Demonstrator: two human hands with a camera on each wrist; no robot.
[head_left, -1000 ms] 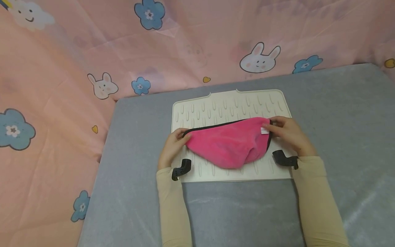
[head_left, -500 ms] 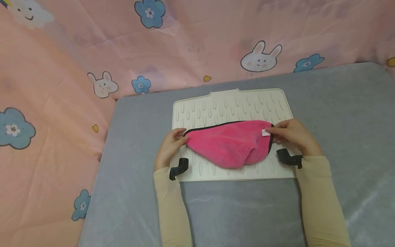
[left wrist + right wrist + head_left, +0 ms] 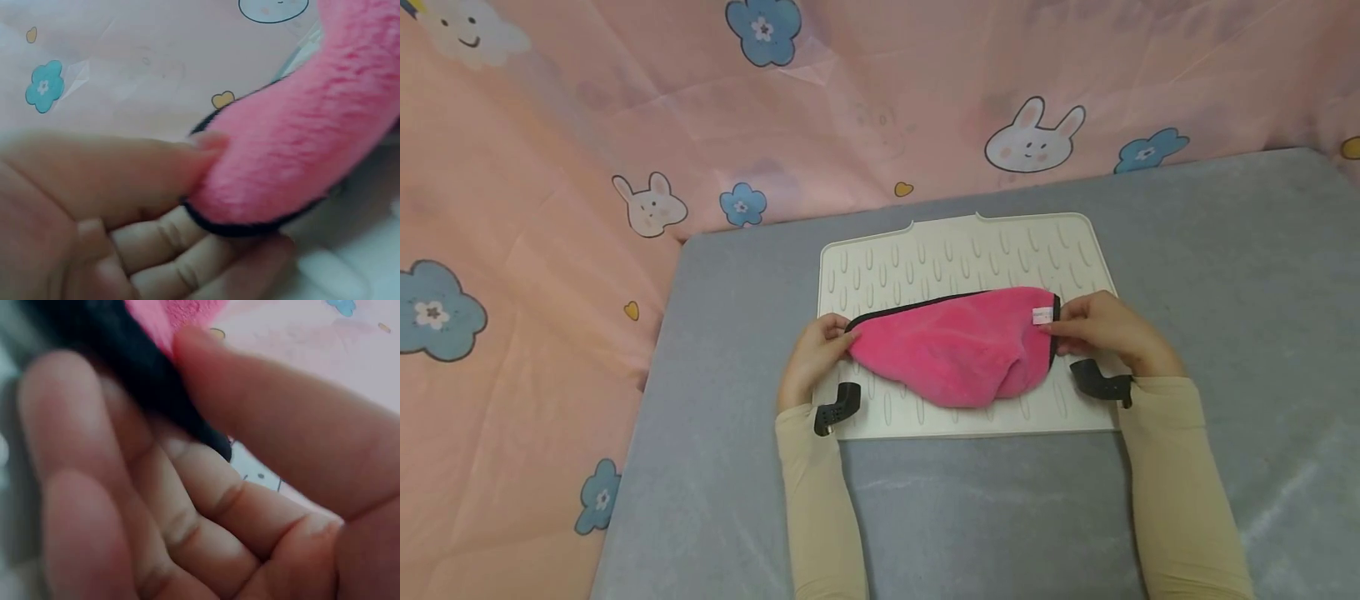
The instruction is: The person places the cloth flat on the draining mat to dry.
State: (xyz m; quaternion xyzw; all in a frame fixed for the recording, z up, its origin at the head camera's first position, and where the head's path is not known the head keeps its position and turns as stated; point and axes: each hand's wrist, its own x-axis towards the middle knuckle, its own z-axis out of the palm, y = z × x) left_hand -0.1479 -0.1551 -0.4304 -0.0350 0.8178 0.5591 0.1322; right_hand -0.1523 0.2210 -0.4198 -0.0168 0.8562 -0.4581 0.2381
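Note:
A pink plush cloth (image 3: 955, 350) with black edging is held over the white ribbed mat (image 3: 895, 267) in the head view. It sags in the middle, with a fold at its lower right. My left hand (image 3: 811, 358) pinches its left corner; in the left wrist view the thumb presses on the fluffy face and the fingers (image 3: 181, 250) lie beneath the black edging. At the other end, my right hand (image 3: 1116, 333) pinches the black-trimmed edge, its thumb just below a small white tag (image 3: 1042, 316). Close up, the right fingers (image 3: 169, 487) sit behind the dark edging (image 3: 137, 369).
Grey fabric covers the table (image 3: 970, 517) around the mat. A pink curtain (image 3: 880, 100) printed with rabbits and flowers hangs along the back and left side. Black wrist-worn pieces (image 3: 837, 407) stick out from both sleeves.
My right hand has shifted its hold down the cloth's right edge, from above the tag to below it, and sits a little further right. The left hand stays at its corner.

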